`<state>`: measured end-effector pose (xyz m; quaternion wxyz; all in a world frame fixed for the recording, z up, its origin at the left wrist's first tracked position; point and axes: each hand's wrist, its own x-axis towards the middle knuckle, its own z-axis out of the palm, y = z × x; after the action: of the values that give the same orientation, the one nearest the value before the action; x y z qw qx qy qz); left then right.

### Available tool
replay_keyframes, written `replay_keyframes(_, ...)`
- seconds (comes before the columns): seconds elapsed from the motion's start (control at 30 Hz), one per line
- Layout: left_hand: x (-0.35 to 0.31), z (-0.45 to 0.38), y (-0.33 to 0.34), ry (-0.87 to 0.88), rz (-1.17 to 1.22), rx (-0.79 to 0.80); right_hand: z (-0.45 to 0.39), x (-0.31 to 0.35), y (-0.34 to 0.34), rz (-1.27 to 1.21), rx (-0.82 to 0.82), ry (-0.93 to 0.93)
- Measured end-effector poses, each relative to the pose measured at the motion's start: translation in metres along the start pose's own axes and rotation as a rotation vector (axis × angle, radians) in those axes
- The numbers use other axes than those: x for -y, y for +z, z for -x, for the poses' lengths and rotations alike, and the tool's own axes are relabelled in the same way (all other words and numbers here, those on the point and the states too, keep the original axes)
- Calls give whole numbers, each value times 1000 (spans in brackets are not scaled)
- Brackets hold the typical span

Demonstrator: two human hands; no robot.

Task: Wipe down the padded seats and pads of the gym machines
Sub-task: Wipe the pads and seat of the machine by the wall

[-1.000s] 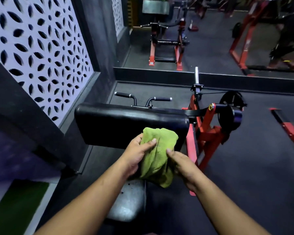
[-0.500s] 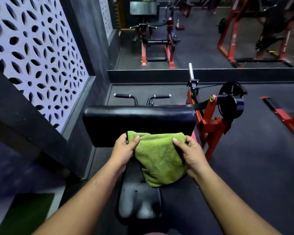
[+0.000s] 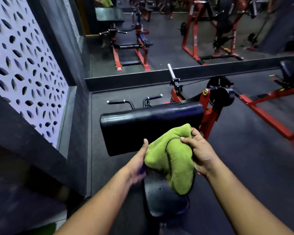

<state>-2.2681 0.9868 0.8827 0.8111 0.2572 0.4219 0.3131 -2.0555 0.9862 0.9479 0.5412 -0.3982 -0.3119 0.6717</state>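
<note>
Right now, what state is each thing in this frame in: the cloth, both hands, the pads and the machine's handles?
green cloth: bunched, held in the air in front of the arm pad, not spread on it.
left hand: holds the cloth's left side.
right hand: fingers curled over the cloth's top edge.
arm pad: bare, tilted, untouched.
seat: bare below the cloth.
handles: nobody holds them.
</note>
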Motion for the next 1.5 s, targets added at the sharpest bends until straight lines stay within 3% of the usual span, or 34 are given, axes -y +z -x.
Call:
replay_keyframes(0.1,-17,0,-4,57,42,-15,2,6,-7,24,-73,-3)
replay_keyframes(0.2,-29,-4,-12,166,-9,-111,-5,3,-23,299,-182,-79)
replay_keyframes(0.37,-43,-5,-30,386,-512,-455,-30,-41,-35,856,-421,-316)
replay_keyframes(0.47,-56,-8,-46,426,-1003,-757,-42,-74,-25,768,-465,-399)
replay_keyframes(0.53,-65,-10,-51,465,-1178,-867,-53,-89,-18,668,-485,-357)
replay_keyframes(0.67,-90,-17,-68,483,-1246,-765,-80,-99,5,661,-619,-410)
replay_keyframes(0.9,-161,-60,-124,459,-1378,-461,-162,-101,63,910,-994,-557)
replay_keyframes(0.97,-180,-74,-146,447,-1516,-449,-196,-111,85,1104,-1052,-439)
replay_keyframes(1.03,-183,-79,-154,425,-1681,-449,-214,-125,94,1223,-1028,-189)
replay_keyframes(1.1,-195,-89,-175,517,-1798,-432,-232,-152,113,1085,-1135,-93)
replay_keyframes(1.17,-205,-103,-191,601,-1817,-357,-239,-183,133,849,-1245,-111)
replay_keyframes(1.27,-209,-118,-204,625,-1798,-100,-238,-219,166,683,-1118,-109)
replay_keyframes(1.37,-213,-131,-207,693,-1913,204,-246,-214,164,645,-1186,-147)
replay_keyframes(1.5,-214,-149,-208,739,-1866,363,-259,-205,143,649,-1189,-243)
